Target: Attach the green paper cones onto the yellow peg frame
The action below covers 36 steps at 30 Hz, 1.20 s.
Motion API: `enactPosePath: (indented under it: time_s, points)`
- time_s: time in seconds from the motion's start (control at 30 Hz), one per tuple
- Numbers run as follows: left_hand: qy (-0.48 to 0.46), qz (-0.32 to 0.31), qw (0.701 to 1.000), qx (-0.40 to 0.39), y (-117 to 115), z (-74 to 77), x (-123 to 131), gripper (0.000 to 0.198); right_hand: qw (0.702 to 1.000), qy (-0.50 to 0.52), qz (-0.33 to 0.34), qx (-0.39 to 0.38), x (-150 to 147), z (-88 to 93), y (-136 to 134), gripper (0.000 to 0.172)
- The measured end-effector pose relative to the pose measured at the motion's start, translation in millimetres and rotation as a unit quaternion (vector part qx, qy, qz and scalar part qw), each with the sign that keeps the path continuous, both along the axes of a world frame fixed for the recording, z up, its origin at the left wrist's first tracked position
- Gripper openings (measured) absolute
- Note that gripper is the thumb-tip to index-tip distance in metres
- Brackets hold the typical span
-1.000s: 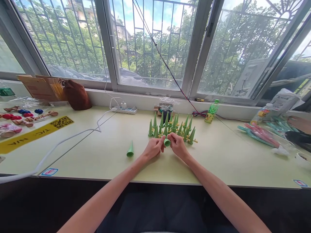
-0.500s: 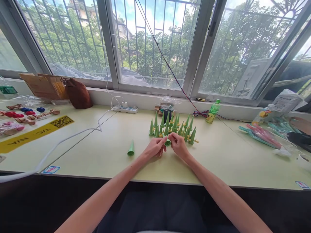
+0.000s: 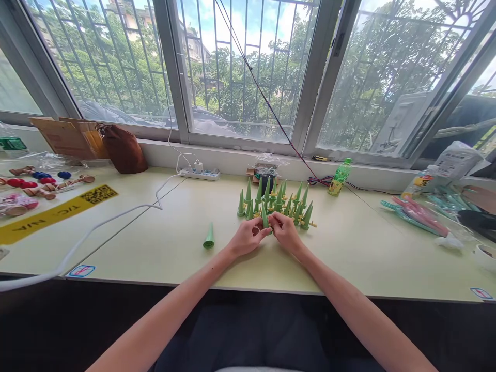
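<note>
Between my hands a green cone-shaped watering spike (image 3: 265, 217) is held roughly upright, its tip pointing up. My left hand (image 3: 248, 236) is closed around its lower part, thumb in front. At the spike's right side my right hand (image 3: 284, 230) pinches a small yellow valve (image 3: 270, 225), mostly covered by the fingers. Just behind stands a group of several similar green spikes (image 3: 306, 217) fitted with yellow valves. A single green spike (image 3: 208, 238) without a visible valve rests on the table to the left of my hands.
A white cable (image 3: 116, 214) crosses the left of the table (image 3: 155, 258) to a power strip (image 3: 199, 174). A green-capped bottle (image 3: 340, 178) stands back right. Wooden toys (image 3: 42, 186) and a brown pouch (image 3: 124, 150) lie left. Plastic packaging (image 3: 418, 217) covers the far right.
The spike in my hands has turned from having its open base facing me to standing tip up. My left hand has shifted its grip; my right hand stays at the spike's side.
</note>
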State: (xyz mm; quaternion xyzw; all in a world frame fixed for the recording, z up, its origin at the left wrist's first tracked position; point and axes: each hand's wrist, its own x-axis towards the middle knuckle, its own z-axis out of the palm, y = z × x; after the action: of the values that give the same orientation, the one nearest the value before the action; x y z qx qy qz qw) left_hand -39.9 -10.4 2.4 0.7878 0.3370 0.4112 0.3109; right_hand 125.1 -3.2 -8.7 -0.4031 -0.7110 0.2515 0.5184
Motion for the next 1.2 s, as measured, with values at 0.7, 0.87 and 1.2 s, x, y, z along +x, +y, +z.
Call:
enactPosePath:
  time_s: [0.7, 0.87, 1.2]
  points:
    - [0.133, 0.086, 0.957, 0.244, 5.4, -8.1, -4.0, 0.026, 0.998, 0.037, -0.024, -0.034, -4.2, 2.3, 1.1, 0.038]
    - [0.086, 0.083, 0.965, 0.233, 7.8, -10.4, -1.7, 0.025, 0.997, 0.052, -0.027, -0.042, -4.2, -0.2, 3.5, 0.038]
    - [0.095, 0.072, 0.975, 0.187, 4.6, -8.8, -0.4, 0.024, 0.998, -0.013, -0.061, 0.004, -3.9, 0.9, 0.2, 0.04]
